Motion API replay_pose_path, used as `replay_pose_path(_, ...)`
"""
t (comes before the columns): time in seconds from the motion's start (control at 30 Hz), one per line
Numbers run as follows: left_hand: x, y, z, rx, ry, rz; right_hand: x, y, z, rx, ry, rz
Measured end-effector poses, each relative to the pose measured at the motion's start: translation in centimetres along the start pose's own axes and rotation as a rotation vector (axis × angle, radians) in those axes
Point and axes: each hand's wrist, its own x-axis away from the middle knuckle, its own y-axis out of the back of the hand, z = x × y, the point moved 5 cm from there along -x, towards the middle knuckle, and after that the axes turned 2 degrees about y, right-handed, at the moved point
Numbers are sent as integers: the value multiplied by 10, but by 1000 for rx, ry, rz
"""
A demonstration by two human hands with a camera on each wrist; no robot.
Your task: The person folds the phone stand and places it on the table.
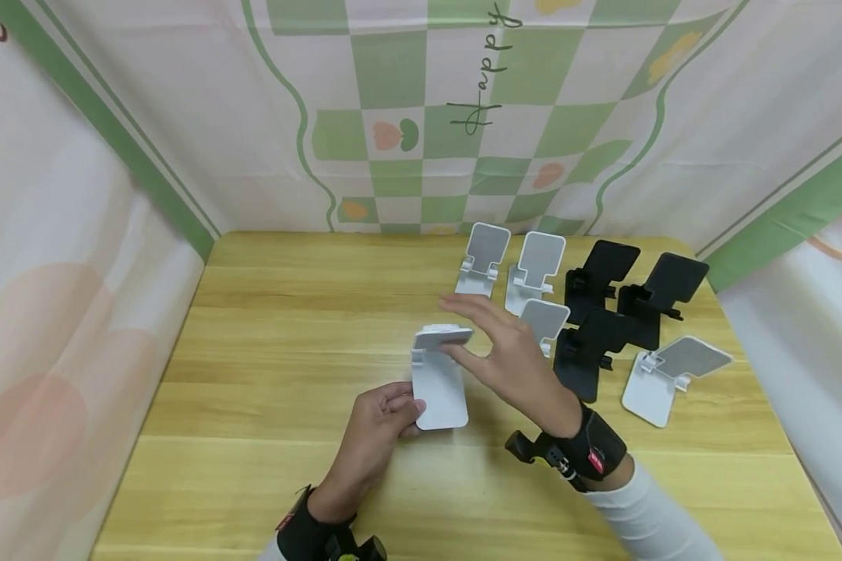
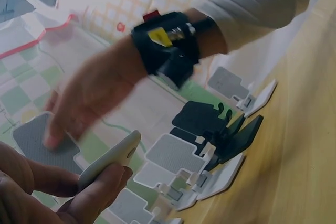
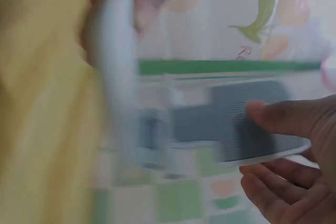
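Left hand [image 1: 378, 428] has its fingers pinching the white stand [image 1: 440, 393] low on its left edge; right hand's [image 1: 515, 366] are spread, thumb on the gray panel [image 3: 226, 121]. Stand's long axis points away over the table [image 1: 287, 327], right hand nearer the panel end.

right hand [image 3: 321, 145] has its thumb [image 3: 286, 117] over a grey panel [image 3: 226, 129]

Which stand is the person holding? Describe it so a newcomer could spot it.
Below the green-checked cloth is a wooden table. Near its middle, the left hand holds a white stand by its lower left edge. The other white stands and the black stands sit grouped to the right; this is the only one gripped.
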Motion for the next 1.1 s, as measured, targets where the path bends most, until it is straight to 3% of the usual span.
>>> replay_pose_path(0.17, -2, 2, 1, 20, -18, -23, -15, 14, 36, 148, 173, -7)
replay_pose_path(0.37, -3, 3, 3, 49, -15, -45, -24, 11, 49, 285, 194, 57)
replay_pose_path(0.67, -5, 6, -5, 110, -31, -76, -15, 0, 51, 225, 250, 111)
replay_pose_path(1.1, -6, 13, -14, 115, -38, -111, 14, -17, 59, 265, 334, 22)
